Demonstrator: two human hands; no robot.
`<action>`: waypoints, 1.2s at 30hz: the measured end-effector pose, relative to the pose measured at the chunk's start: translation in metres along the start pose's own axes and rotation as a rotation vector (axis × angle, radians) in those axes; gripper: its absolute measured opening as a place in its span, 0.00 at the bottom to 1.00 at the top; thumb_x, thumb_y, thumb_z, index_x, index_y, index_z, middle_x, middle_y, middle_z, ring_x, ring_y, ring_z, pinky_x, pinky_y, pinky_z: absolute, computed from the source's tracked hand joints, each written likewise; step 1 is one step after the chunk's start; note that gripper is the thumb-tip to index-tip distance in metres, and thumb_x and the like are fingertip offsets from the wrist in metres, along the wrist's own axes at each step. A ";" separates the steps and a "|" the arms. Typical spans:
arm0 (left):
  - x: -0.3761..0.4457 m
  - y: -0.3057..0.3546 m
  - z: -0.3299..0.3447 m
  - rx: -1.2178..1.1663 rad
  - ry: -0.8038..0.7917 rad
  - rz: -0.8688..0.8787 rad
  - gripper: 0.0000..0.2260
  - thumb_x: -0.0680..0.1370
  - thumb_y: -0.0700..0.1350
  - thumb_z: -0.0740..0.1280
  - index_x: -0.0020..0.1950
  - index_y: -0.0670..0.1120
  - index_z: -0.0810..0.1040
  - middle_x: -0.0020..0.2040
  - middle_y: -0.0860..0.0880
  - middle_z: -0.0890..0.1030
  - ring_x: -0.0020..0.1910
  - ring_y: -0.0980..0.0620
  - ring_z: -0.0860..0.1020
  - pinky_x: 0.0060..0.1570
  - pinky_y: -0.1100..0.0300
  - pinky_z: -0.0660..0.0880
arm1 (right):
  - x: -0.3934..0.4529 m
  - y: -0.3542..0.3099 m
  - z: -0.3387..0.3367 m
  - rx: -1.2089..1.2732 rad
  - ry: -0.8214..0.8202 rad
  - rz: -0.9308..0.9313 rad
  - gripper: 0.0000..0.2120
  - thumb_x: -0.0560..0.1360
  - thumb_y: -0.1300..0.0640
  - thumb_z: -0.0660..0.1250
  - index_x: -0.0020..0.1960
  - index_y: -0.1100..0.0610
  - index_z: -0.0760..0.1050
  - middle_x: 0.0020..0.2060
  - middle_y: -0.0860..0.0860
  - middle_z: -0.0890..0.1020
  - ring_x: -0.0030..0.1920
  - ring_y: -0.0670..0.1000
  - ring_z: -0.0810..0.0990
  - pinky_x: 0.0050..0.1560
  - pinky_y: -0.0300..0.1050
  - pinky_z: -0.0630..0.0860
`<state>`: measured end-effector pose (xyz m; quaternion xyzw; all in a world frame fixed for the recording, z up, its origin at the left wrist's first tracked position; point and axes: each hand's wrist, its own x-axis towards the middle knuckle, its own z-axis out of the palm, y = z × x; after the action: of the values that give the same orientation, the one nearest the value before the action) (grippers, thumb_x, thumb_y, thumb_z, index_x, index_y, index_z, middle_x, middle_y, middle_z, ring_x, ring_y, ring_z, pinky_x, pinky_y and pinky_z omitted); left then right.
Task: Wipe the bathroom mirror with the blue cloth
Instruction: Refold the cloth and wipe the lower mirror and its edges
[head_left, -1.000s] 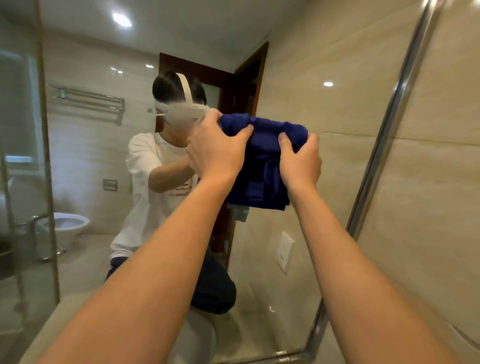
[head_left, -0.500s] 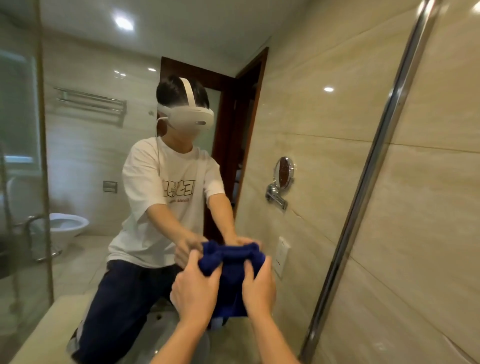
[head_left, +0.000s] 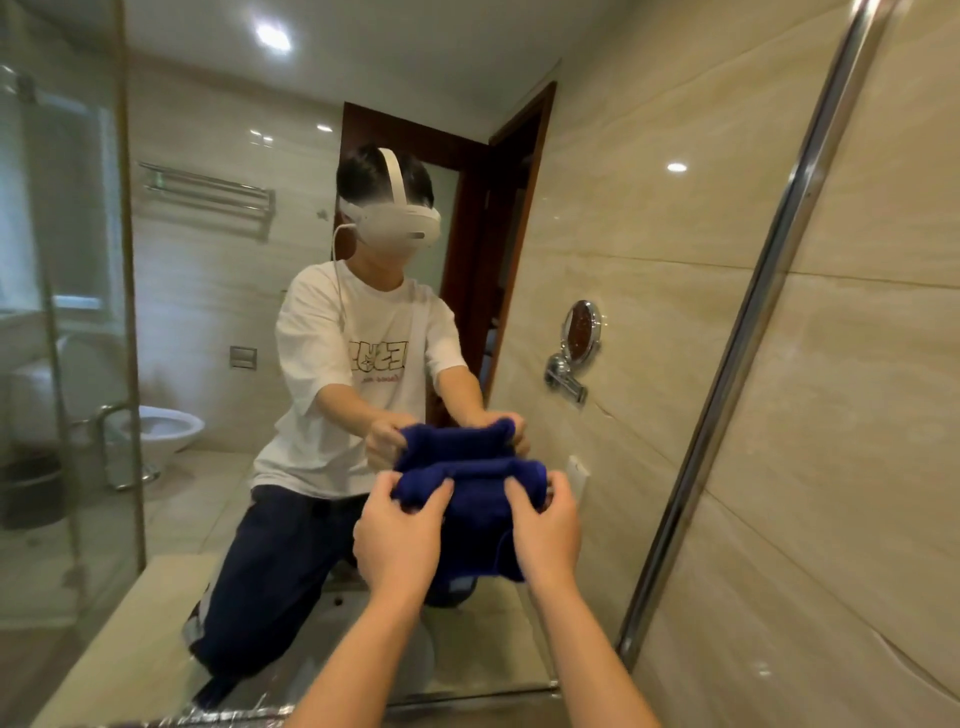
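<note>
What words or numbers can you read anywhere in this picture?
White T-shirt reflected in the mirror: chunky block letters on the chest, reversed and too blurred to read.
Below them: a small line of script, too small to read.
No other words, numbers or signs show.

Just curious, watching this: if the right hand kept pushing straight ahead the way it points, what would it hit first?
Most likely the blue cloth it already grips, and directly behind that the mirror glass. The right hand seems to press the cloth against the glass, though depth is hard to judge.

both forearms (head_left: 587, 654) cut off at bottom edge, palms hidden behind blue cloth (head_left: 475, 506)
</note>
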<state>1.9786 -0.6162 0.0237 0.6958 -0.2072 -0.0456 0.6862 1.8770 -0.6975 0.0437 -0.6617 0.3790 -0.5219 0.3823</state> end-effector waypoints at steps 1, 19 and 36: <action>0.003 0.014 -0.001 -0.049 -0.006 0.033 0.12 0.71 0.58 0.73 0.44 0.55 0.73 0.40 0.53 0.83 0.43 0.49 0.81 0.47 0.47 0.78 | 0.004 -0.016 -0.003 0.036 0.018 -0.036 0.07 0.76 0.55 0.70 0.43 0.49 0.72 0.38 0.46 0.80 0.39 0.47 0.79 0.34 0.32 0.70; 0.034 -0.037 -0.051 0.173 0.129 -0.012 0.10 0.73 0.56 0.73 0.47 0.55 0.75 0.42 0.51 0.82 0.45 0.43 0.79 0.43 0.52 0.73 | -0.025 0.036 0.089 -0.090 -0.140 0.073 0.08 0.77 0.53 0.68 0.53 0.56 0.73 0.46 0.51 0.82 0.47 0.53 0.79 0.44 0.43 0.69; 0.063 0.073 -0.033 -0.107 0.022 0.236 0.11 0.73 0.57 0.72 0.47 0.54 0.75 0.43 0.55 0.81 0.45 0.53 0.80 0.49 0.50 0.78 | 0.039 -0.072 0.044 0.066 0.071 -0.199 0.05 0.78 0.50 0.67 0.47 0.49 0.72 0.40 0.44 0.78 0.41 0.42 0.76 0.41 0.36 0.73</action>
<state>2.0307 -0.6053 0.1103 0.6296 -0.2775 0.0320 0.7249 1.9340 -0.6976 0.1175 -0.6644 0.3072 -0.5924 0.3365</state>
